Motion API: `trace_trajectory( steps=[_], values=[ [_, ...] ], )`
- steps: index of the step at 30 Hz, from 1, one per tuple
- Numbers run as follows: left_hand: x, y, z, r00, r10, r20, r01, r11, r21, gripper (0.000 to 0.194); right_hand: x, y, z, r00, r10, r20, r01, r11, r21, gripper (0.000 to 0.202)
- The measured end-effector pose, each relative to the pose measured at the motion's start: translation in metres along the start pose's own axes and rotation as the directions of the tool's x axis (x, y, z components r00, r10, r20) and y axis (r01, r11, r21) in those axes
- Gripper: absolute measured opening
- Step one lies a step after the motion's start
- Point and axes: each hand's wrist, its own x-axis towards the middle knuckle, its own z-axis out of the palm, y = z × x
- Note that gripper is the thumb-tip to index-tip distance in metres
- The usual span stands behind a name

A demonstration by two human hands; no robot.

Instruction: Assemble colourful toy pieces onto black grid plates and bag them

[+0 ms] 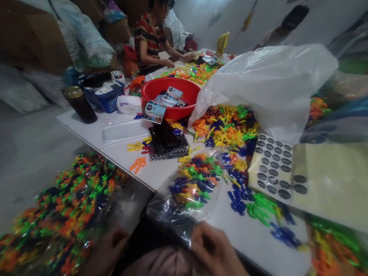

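Note:
My right hand (216, 255) is closed in a pinch on the open edge of a clear plastic bag (177, 221). The bag lies over the table's near edge and holds a mix of small plastic clips (195, 179) in blue, yellow, green and orange. My left hand (115, 245), dim and blurred, is curled closed to the left of the bag, above my lap. Whatever its fingers hold, if anything, cannot be made out. Loose blue clips (237, 201) and green clips (263, 209) lie on the table just right of the bag.
A sticker sheet (273, 167) lies at the right. Behind are a red basin (172, 99) with printed cards, a black perforated tray (168, 149), a dark jar (79, 106) and a blue basket (108, 100). More clips (68, 206) fill the floor left. A co-worker (151, 39) sits opposite.

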Motion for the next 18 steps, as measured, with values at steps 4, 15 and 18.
trace_trajectory(
  steps=[4, 15, 18],
  values=[
    [-0.01, 0.04, 0.027, 0.883, 0.456, 0.113, -0.47, 0.849, 0.242, 0.029, -0.004, -0.002, -0.002, 0.998, -0.052, 0.042, 0.053, 0.999, -0.004, 0.026],
    [0.024, 0.032, 0.047, 0.937, 0.288, 0.197, -0.344, 0.856, 0.386, 0.018, -0.017, 0.018, 0.005, 0.983, -0.087, -0.16, 0.075, 0.994, -0.075, 0.028],
    [0.023, 0.032, 0.03, 0.99, 0.142, 0.022, -0.142, 0.945, 0.295, 0.02, -0.013, 0.016, 0.009, 0.989, -0.099, -0.107, 0.091, 0.993, -0.077, 0.028]
  ],
)
